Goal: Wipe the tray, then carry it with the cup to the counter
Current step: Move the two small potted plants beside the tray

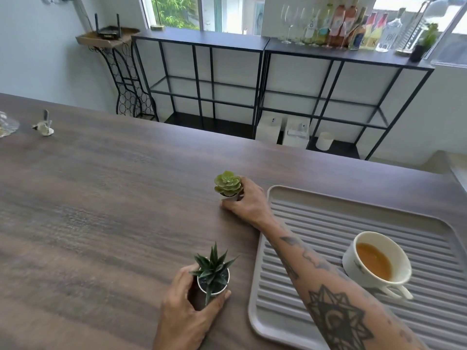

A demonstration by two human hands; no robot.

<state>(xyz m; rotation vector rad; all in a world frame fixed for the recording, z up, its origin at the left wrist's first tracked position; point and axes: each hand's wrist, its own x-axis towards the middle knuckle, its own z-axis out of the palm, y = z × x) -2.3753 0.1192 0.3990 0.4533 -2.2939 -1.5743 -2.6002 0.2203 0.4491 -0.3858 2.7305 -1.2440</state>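
Wood-grain surface (101, 210) carries everything: at its left-centre I have my left hand (187, 311) wrapped around the spiky succulent pot (213, 279), and further back my right hand (246, 200) grips the rosette succulent pot (228, 185), forearm reaching across the tray's near-left corner. To the right the ribbed grey tray (316, 218) lies flat, bearing only the teacup (376, 260), part-filled with brown tea, toward its right side. I judge wiping not yet begun, no cloth in sight, carrying still ahead.
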